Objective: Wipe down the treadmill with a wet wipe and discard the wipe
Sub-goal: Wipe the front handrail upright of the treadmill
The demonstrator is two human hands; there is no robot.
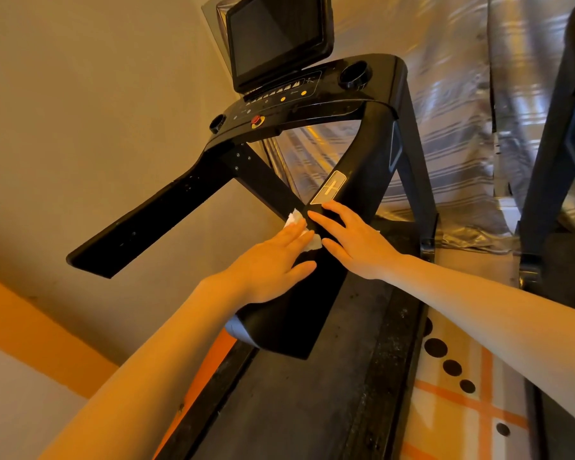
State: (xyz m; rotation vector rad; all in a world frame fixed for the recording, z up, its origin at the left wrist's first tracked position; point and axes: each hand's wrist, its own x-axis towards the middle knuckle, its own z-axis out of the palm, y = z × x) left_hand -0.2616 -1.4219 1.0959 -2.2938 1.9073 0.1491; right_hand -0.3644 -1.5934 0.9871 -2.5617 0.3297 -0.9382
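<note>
A black treadmill (362, 104) fills the view, with a dark screen, a button console and two handrails. On the right handrail (299, 313) lies a crumpled white wet wipe (296, 220). My left hand (273, 263) presses flat on the wipe, fingers stretched forward, and covers most of it. My right hand (356, 240) rests flat on the same rail just to the right, fingers apart, holding nothing. A silver plus-button plate (329, 188) sits on the rail right above my right fingertips.
The left handrail (140, 227) juts toward me at the left. The dark running belt (306, 410) lies below. A second black machine (558, 161) stands at the right edge. A beige wall is at the left, a shiny striped curtain behind.
</note>
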